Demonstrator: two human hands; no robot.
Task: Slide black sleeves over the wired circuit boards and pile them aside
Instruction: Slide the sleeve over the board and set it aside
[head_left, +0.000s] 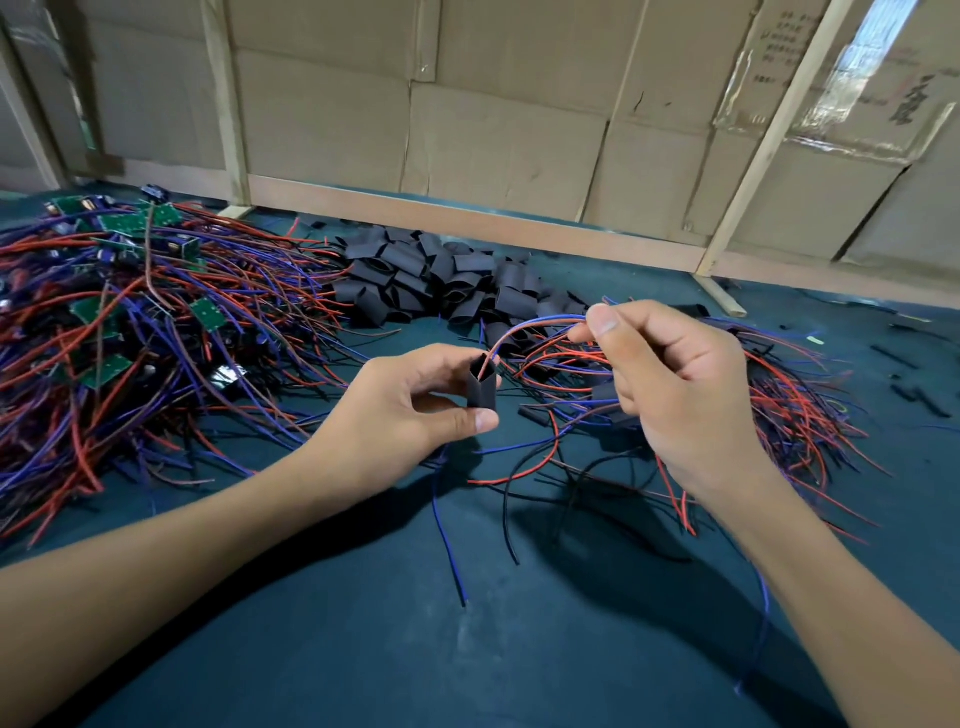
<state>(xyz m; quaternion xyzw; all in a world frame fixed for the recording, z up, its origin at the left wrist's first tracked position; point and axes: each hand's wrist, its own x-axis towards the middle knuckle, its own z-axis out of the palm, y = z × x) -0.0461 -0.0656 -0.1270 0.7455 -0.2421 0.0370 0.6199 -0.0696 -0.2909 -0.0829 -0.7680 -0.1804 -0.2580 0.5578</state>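
Head: bare mat (363, 649) below both hands.

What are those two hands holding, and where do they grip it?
Left hand pinches a black sleeve by its sides; right hand pinches the red and blue wires leaving its top.

Head-worn wide-angle view, facing forward and down, close over table (519, 649)
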